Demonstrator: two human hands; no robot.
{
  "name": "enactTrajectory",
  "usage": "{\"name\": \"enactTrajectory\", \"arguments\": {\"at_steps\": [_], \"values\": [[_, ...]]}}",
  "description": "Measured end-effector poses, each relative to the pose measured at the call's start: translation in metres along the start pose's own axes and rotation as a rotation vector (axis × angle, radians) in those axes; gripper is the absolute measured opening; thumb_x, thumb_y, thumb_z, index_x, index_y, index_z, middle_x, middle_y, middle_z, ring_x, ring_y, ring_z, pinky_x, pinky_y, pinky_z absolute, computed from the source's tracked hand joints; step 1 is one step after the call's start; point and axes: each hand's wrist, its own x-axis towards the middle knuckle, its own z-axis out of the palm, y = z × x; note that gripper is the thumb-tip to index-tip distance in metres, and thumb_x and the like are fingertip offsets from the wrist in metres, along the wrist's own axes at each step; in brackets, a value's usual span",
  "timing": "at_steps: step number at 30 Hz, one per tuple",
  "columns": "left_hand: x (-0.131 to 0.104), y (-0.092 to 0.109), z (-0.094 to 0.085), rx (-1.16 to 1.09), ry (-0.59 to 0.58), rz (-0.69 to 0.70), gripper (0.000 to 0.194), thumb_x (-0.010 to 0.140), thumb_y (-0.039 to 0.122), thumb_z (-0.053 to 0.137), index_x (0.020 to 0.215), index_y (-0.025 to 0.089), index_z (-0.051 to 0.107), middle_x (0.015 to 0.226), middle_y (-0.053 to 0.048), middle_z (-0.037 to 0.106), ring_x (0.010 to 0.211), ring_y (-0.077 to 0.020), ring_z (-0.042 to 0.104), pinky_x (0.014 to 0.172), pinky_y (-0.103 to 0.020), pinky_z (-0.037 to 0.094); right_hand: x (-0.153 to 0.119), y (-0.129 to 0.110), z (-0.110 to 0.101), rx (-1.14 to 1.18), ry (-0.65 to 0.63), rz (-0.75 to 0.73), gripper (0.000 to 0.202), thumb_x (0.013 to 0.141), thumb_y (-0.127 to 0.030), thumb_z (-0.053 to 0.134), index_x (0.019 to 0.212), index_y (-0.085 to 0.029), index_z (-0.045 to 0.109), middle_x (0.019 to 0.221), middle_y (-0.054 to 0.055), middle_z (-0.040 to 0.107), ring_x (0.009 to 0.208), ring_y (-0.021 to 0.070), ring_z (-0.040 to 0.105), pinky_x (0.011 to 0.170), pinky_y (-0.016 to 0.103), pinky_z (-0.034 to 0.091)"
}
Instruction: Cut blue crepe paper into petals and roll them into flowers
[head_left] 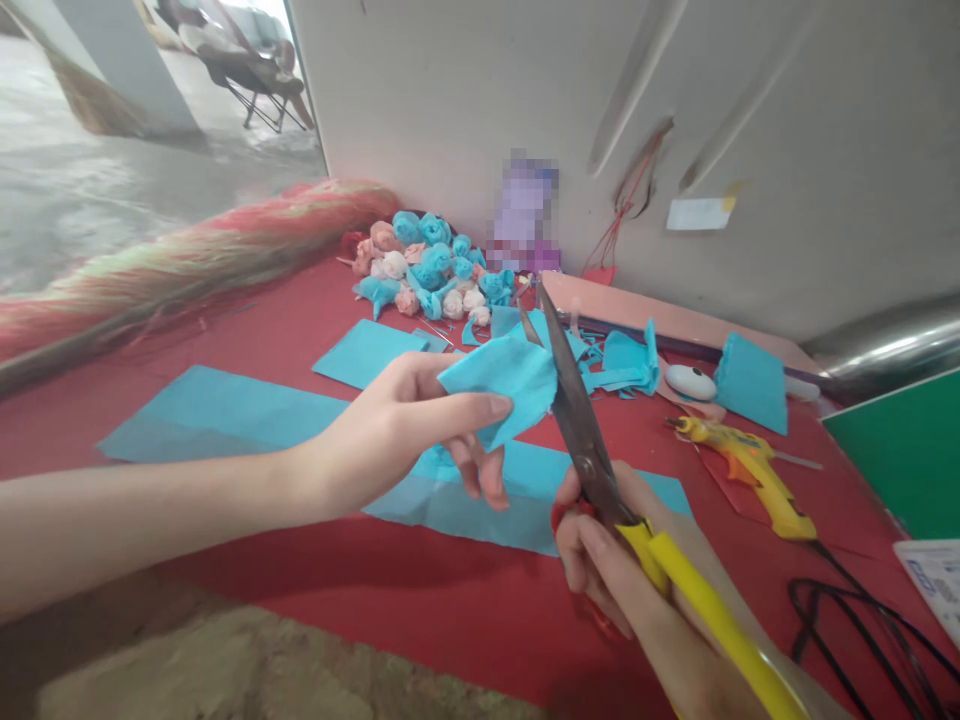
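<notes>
Two hands, left hand (397,425) pinching blue paper (504,378) edge, right hand (607,570) gripping scissors (577,420)

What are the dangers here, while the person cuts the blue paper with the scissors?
1. The left hand pinches the blue paper right beside the blades of the scissors, so its fingertips could get nicked.
2. The paper is thin and held at one side only, so it may fold or tear and not cut cleanly.
3. The glue gun lies close to the right hand, with its black cable looped nearby; an elbow might catch it.
</notes>
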Motion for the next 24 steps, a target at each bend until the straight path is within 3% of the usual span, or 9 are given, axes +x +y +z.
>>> {"name": "enactTrajectory", "arguments": {"at_steps": [9,14,18,22,24], "values": [[0.000,0.001,0.000,-0.002,-0.006,0.003,0.022,0.078,0.022,0.056,0.058,0.014,0.057,0.050,0.000,0.065,0.048,-0.0146,0.062,0.049,-0.026,0.052,-0.009,-0.017,0.002,-0.026,0.077,0.001,0.017,0.086,-0.035,0.035,0.082,-0.021,0.044,0.052,-0.005,0.040,0.041,0.0078,0.036,0.038,0.018,0.029],[0.000,0.000,0.000,-0.010,0.014,0.025,0.019,0.079,0.022,0.055,0.061,0.015,0.058,0.053,0.001,0.065,0.047,-0.0134,0.061,0.046,-0.023,0.050,-0.003,-0.007,-0.002,-0.068,0.115,-0.109,0.020,0.089,-0.037,0.036,0.084,-0.021,0.046,0.045,-0.004,0.043,0.040,0.0107,0.040,0.035,0.019,0.030],[0.001,-0.001,0.000,0.041,0.033,0.035,0.016,0.079,0.022,0.055,0.065,0.015,0.056,0.055,0.001,0.064,0.050,-0.0139,0.063,0.046,-0.021,0.050,0.005,0.001,-0.005,0.185,0.015,0.002,0.018,0.087,-0.037,0.040,0.095,-0.022,0.044,0.051,-0.005,0.044,0.038,0.0093,0.038,0.035,0.019,0.031],[0.001,-0.003,0.000,0.289,0.026,0.053,0.014,0.082,0.024,0.051,0.070,0.016,0.054,0.059,0.001,0.064,0.053,-0.0130,0.063,0.047,-0.020,0.050,0.009,-0.004,-0.011,0.389,-0.048,-0.081,0.015,0.085,-0.031,0.045,0.094,-0.020,0.042,0.060,-0.002,0.050,0.046,0.0091,0.041,0.041,0.020,0.034],[0.002,-0.006,-0.002,0.567,0.044,0.197,0.014,0.080,0.023,0.052,0.070,0.016,0.057,0.057,0.001,0.063,0.051,-0.0112,0.060,0.048,-0.019,0.048,0.011,-0.004,-0.015,0.506,-0.081,-0.104,0.015,0.086,-0.032,0.047,0.095,-0.020,0.043,0.067,-0.001,0.054,0.048,0.0083,0.041,0.042,0.019,0.034]]}}
